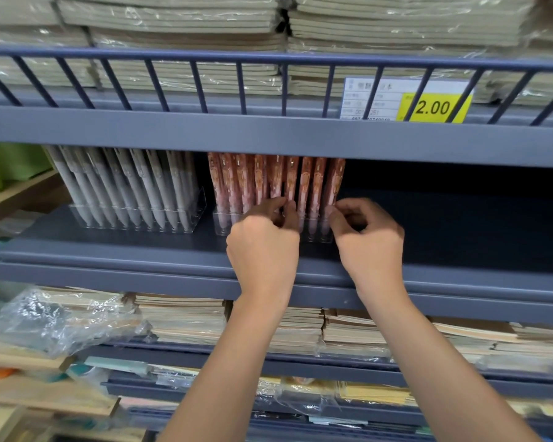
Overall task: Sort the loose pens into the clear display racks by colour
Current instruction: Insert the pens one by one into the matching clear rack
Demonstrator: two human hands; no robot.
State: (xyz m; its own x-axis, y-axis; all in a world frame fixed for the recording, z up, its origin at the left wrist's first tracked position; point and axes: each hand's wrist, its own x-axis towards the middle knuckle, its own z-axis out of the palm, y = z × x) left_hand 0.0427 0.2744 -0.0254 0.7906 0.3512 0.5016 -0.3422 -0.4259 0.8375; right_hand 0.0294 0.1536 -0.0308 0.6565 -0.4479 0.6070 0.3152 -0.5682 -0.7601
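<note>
Pink pens [268,180]: upright in a close row in the right-hand clear rack [221,224], which stands on the middle shelf [141,250] (their tops are hidden behind the edge of the shelf above).
Left hand [262,247]: reaches up to the row; its fingers [290,213] are curled and pinch one pen near the middle of the row, low on the barrel.
Right hand [369,240]: at the rack's right end; thumb and forefinger are curled and closed on the last pen there.
Grey-white pens [125,186]: fill the left-hand clear rack [198,202], leaning to the left; that rack stands just beside the pink one, not touching it.
Price tag [434,106]: yellow, reading 2.00, behind the rail of the upper shelf.
Wrapped notebooks [173,17]: stacked flat behind that rail (more stacks lie on the shelf below the hands).
Plastic wrap [61,317]: clear and crumpled, on the lower stacks at the left.
</note>
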